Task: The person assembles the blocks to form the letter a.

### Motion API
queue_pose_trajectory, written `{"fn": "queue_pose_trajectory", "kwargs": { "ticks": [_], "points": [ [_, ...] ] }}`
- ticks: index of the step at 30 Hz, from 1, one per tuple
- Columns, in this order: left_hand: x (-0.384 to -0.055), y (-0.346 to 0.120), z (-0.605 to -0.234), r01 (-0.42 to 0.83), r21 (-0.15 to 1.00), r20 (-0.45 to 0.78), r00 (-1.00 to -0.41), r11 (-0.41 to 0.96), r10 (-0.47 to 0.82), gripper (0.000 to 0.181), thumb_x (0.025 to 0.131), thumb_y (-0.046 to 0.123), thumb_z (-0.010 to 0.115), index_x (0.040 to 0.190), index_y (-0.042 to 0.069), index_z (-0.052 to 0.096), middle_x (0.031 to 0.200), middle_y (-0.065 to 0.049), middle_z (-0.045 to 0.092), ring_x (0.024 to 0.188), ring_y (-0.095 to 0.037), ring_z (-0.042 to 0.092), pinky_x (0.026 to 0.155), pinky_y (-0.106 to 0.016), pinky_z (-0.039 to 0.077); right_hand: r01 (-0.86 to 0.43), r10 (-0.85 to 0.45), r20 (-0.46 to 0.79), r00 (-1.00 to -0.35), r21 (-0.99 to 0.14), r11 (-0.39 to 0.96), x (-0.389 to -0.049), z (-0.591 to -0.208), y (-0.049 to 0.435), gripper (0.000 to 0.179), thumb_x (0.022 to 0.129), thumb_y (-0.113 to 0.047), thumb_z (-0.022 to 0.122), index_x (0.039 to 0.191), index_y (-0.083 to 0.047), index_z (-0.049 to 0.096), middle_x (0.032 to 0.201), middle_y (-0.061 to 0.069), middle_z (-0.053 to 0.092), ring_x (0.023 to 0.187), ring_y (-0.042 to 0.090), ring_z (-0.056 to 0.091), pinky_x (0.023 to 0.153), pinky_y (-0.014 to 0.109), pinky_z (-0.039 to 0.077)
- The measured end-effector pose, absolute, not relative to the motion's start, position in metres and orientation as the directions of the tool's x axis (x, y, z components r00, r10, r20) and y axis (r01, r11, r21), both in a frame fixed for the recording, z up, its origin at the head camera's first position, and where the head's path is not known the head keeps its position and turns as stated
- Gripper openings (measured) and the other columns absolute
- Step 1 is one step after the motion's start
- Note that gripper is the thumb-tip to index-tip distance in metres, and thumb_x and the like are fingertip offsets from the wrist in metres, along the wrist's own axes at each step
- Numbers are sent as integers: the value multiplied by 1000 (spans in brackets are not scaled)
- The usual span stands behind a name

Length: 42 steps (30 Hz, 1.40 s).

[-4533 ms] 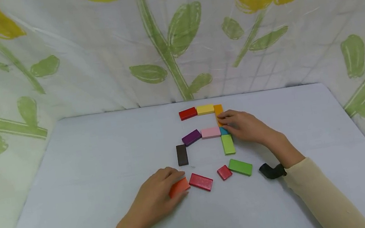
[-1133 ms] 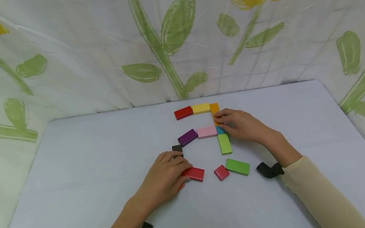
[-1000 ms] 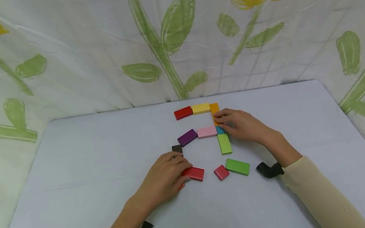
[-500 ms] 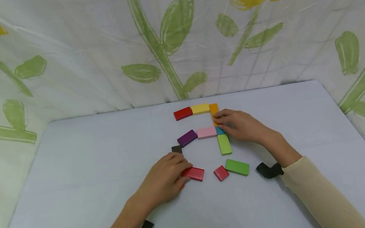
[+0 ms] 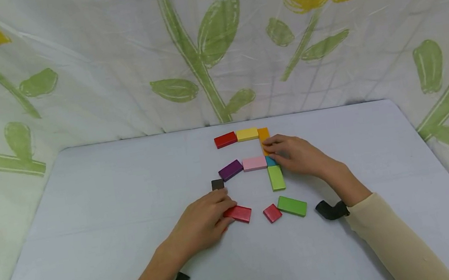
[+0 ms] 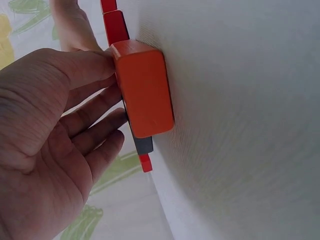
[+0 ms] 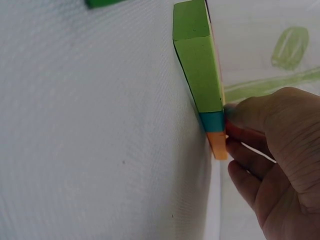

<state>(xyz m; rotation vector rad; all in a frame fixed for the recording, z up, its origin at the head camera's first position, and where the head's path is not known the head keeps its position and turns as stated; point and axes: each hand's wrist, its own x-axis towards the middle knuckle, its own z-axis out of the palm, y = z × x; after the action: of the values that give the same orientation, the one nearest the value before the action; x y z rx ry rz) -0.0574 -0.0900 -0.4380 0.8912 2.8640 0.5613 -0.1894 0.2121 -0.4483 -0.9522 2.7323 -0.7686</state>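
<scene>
My left hand point(image 5: 201, 222) pinches an orange rectangular block point(image 6: 146, 92) lying on the table; the head view hides that block under the fingers. In the left wrist view the thumb is at one end edge. A red block point(image 5: 240, 214) sits just right of these fingers, and a black block point(image 5: 217, 184) peeks out beyond them, partly covered. My right hand point(image 5: 297, 153) rests its fingertips on a yellow-orange block point(image 5: 264, 134) and its thumb on a small blue block point(image 5: 270, 161). A light green block point(image 5: 276, 178) adjoins the blue one.
At the far side lie a dark red block point(image 5: 225, 140) and a yellow block point(image 5: 247, 134). Purple point(image 5: 230, 170) and pink point(image 5: 254, 163) blocks form a middle row. Nearer are a small red block point(image 5: 272, 213) and a green block point(image 5: 292, 206). A flowered curtain point(image 5: 112, 79) hangs behind the white table point(image 5: 91, 235).
Over the last several seconds my left hand has moved the orange block away from me toward the black one, and the red block beside it has shifted slightly. My right hand stays in place.
</scene>
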Motion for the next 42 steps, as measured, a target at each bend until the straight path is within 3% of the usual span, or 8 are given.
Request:
{"fn": "queue_pose_trajectory", "kwargs": {
  "ticks": [32, 42],
  "points": [
    [-58, -91, -436, 512, 392, -1, -831, 764, 557, 33, 94, 24, 82, 124, 11, 78, 124, 1, 72, 137, -21, 64, 106, -37, 60, -544, -619, 29, -785, -510, 666, -190, -447, 212, 38, 102, -10, 69, 138, 0, 68, 146, 15, 66, 140, 37, 60, 116, 55, 51],
    [-55, -92, -436, 503, 388, 7, -839, 772, 543, 38, 94, 28, 82, 128, 11, 76, 136, -4, 70, 129, -21, 67, 105, -37, 61, -541, -618, 23, -786, -509, 669, -188, -445, 212, 37, 102, -10, 69, 138, 0, 68, 147, 16, 66, 141, 37, 59, 117, 55, 50]
  ]
}}
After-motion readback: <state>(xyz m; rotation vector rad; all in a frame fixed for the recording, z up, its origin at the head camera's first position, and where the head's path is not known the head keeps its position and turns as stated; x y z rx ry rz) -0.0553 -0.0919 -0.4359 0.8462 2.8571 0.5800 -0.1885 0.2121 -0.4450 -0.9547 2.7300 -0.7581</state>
